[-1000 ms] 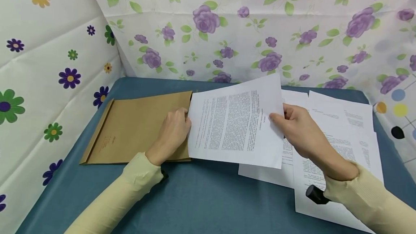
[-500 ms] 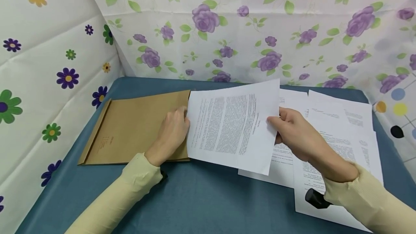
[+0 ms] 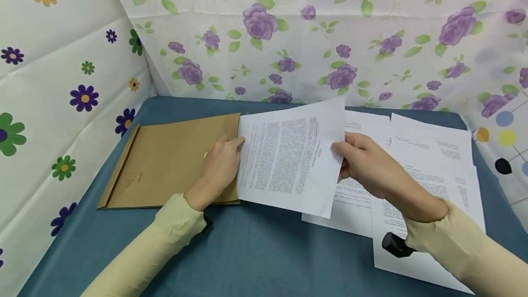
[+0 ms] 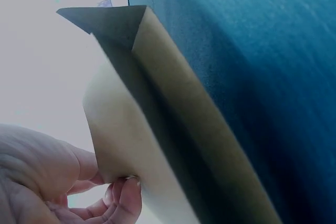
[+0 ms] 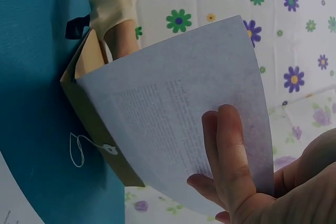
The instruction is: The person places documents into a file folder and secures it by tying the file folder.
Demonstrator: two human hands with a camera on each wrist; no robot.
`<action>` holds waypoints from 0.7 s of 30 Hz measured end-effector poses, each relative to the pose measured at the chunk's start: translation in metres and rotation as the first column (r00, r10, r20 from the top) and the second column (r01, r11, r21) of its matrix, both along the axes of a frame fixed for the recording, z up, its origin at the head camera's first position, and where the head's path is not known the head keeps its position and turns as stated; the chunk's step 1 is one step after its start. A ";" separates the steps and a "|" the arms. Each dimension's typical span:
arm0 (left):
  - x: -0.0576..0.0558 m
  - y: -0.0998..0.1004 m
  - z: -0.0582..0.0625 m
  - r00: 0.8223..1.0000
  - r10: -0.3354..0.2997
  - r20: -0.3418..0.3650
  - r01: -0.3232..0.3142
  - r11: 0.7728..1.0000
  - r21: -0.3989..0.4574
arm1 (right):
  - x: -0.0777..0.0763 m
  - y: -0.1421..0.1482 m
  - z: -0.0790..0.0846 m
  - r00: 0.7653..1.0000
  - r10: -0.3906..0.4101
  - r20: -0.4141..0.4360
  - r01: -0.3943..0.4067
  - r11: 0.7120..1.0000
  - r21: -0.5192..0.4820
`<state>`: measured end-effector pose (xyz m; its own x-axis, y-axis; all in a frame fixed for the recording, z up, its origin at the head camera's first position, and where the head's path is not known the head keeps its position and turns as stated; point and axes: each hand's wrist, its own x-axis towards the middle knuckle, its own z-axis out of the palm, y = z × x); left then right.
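A brown paper envelope (image 3: 173, 155) lies on the table at the left, its open end facing right. At that end my left hand (image 3: 218, 164) pinches the upper flap; the fingertips (image 4: 126, 195) grip its edge in the left wrist view, and the index finger reaches over the sheet's edge. A printed sheet of paper (image 3: 284, 155) slants up out of the opening, its left part hidden in the envelope. My right hand (image 3: 367, 162) holds the sheet's right edge, thumb on the printed face and fingers (image 5: 231, 150) behind.
Several printed sheets (image 3: 429, 187) lie overlapping on the right of the blue table (image 3: 264, 260), partly under my right forearm. A white string (image 5: 79, 153) hangs from a button on the envelope. Flowered cloth (image 3: 305, 35) stands behind and to the left.
My right hand has moved left with the sheet, and less of the sheet shows outside the envelope. The left index finger has stretched out over the sheet's edge.
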<state>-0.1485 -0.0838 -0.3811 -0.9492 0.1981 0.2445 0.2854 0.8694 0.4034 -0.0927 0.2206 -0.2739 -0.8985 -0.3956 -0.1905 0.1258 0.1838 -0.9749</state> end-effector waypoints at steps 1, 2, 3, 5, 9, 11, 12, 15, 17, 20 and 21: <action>0.000 0.000 0.000 1.000 0.002 -0.002 -0.002 1.000 0.000 | -0.002 -0.001 -0.001 1.000 -0.002 0.004 0.002 1.000 0.010; 0.000 0.000 0.001 1.000 0.004 -0.001 -0.004 1.000 0.002 | -0.005 -0.001 -0.002 1.000 -0.003 0.008 0.003 1.000 0.021; 0.001 0.001 0.001 1.000 0.006 -0.002 -0.006 1.000 0.003 | -0.007 -0.002 -0.003 1.000 -0.001 0.012 0.001 0.999 0.032; 0.001 0.001 0.002 1.000 0.010 0.001 -0.010 1.000 0.009 | -0.013 -0.004 -0.006 1.000 0.005 0.020 -0.006 0.999 0.046; 0.002 0.001 0.003 1.000 0.010 0.011 -0.010 1.000 0.024 | -0.027 -0.011 -0.016 0.998 0.040 0.043 -0.043 0.998 0.054; 0.002 0.000 0.004 1.000 0.008 0.017 -0.008 0.999 0.037 | -0.033 -0.016 -0.021 0.997 0.060 0.057 -0.063 0.997 0.053; 0.002 0.000 0.004 1.000 0.008 0.020 -0.009 0.999 0.046 | -0.036 -0.019 -0.024 0.996 0.068 0.065 -0.071 0.996 0.052; 0.002 0.000 0.006 0.999 0.019 0.032 -0.022 0.997 0.079 | -0.044 -0.025 -0.032 0.992 0.098 0.085 -0.102 0.994 0.043; 0.001 0.001 0.006 0.999 0.036 0.037 -0.039 0.995 0.096 | -0.048 -0.027 -0.035 0.987 0.126 0.096 -0.130 0.991 0.037; 0.001 0.001 0.007 0.997 0.062 0.054 -0.067 0.991 0.114 | -0.052 -0.026 -0.037 0.982 0.161 0.100 -0.165 0.986 0.032; 0.001 0.001 0.008 0.996 0.068 0.058 -0.074 0.990 0.119 | -0.053 -0.025 -0.036 0.982 0.161 0.097 -0.165 0.986 0.034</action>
